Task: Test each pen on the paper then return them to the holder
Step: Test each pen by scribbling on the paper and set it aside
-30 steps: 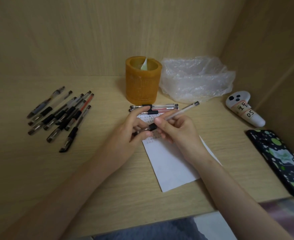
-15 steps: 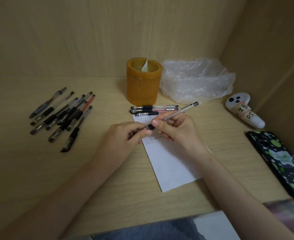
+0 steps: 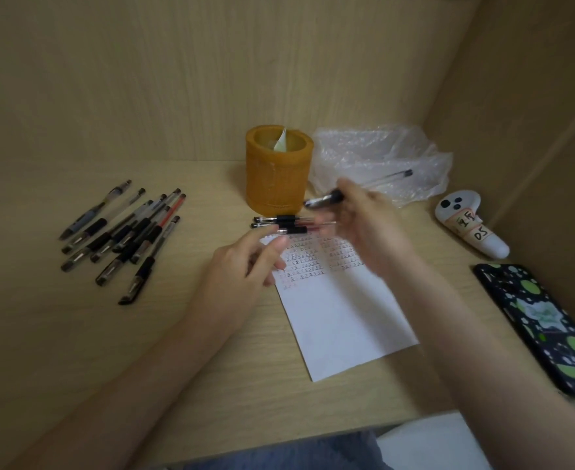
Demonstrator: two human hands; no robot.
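On the left of the tabletop [image 3: 76,334] lies a loose pile of capped pens [image 3: 137,228], fanned side by side with their caps toward the near edge; one of them has a red barrel [image 3: 170,212]. To their right the left hand [image 3: 242,269] hovers over the upper left corner of the sheet of paper [image 3: 343,320], fingers loosely spread and slightly blurred, with nothing visible in them. Behind it the orange pen holder [image 3: 276,178] stands upright near the back wall, with a pale folded slip [image 3: 281,142] poking up inside. Just in front of the holder three pens [image 3: 289,220] lie side by side across the top edge of the paper. The upper part of the paper carries rows of small test scribbles in dark and red ink; the lower part is blank.

The right hand [image 3: 367,228] is raised above the top right of the paper, its fingers closed around a clear-barrelled pen [image 3: 325,199]. That pen's dark end points left, close beside the holder's base, and its tail slants up to the right in front of the crumpled plastic bag [image 3: 364,150]. Further right a white controller [image 3: 472,228] with handwritten labels lies near the side wall, and a black phone [image 3: 543,330] with green spots rests at the right edge.
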